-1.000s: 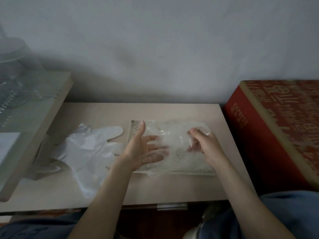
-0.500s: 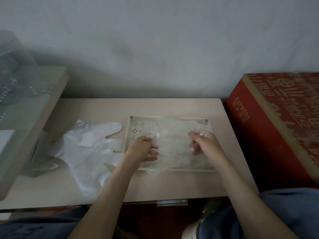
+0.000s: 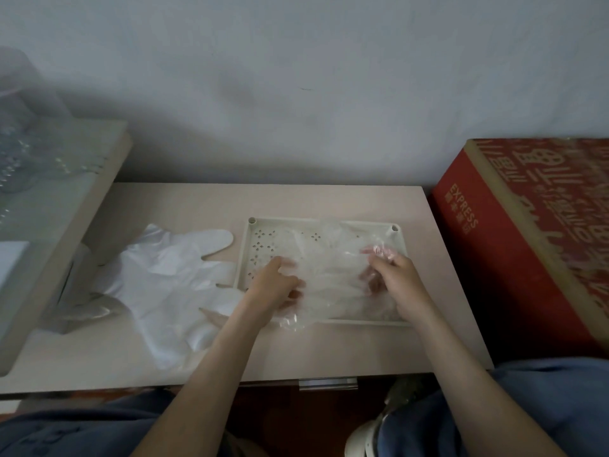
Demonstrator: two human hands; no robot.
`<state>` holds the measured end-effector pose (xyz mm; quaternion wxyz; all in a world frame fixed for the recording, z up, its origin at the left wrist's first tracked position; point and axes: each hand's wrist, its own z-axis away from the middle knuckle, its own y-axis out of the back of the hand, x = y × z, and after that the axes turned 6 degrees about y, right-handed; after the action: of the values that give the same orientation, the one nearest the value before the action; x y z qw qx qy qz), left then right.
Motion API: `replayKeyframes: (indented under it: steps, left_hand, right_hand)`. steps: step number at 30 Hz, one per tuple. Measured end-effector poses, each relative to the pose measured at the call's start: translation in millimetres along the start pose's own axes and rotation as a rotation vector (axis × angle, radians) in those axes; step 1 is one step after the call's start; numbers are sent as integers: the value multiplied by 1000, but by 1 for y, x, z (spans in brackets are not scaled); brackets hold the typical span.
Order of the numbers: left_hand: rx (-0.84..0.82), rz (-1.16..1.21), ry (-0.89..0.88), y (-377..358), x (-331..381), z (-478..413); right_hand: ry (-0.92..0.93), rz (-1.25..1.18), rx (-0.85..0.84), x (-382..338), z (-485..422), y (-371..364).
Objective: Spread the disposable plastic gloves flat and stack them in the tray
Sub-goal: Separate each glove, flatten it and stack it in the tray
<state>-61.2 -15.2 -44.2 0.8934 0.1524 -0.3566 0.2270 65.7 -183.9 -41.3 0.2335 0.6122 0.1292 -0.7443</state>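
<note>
A cream perforated tray (image 3: 255, 240) sits mid-table. A clear plastic glove (image 3: 329, 258) lies crumpled across it, its near edge hanging over the tray's front rim. My left hand (image 3: 275, 288) grips the glove's left part with curled fingers. My right hand (image 3: 397, 278) pinches the right part, fingertips partly under the film. To the left of the tray, a pile of white plastic gloves (image 3: 164, 282) lies spread on the table (image 3: 329, 351).
A red cardboard box (image 3: 527, 232) stands against the table's right side. On the left, a raised shelf (image 3: 59, 206) holds clear plastic items. A wall runs close behind the table. My knees sit below the front edge.
My left hand went from lying flat with spread fingers on the glove to gripping it. The right hand stayed near the tray's right side, still pinching the film.
</note>
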Motion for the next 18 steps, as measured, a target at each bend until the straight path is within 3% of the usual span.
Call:
replayKeyframes:
  steps: [4,8,13,18]
  left_hand:
    - [-127,162,-184,1,4,4]
    - [-149,247,-319,7,5,2]
    - [-223,357,-216,14,0,1]
    - [-269,579,-110,22,2,-4]
  right_hand:
    - [168,-83,-67,-10,7,2]
    - [231,-109,-48,-12,7,5]
    - [166,-131,-78,-9,8,8]
    - [232,-291,-281,-41,15,0]
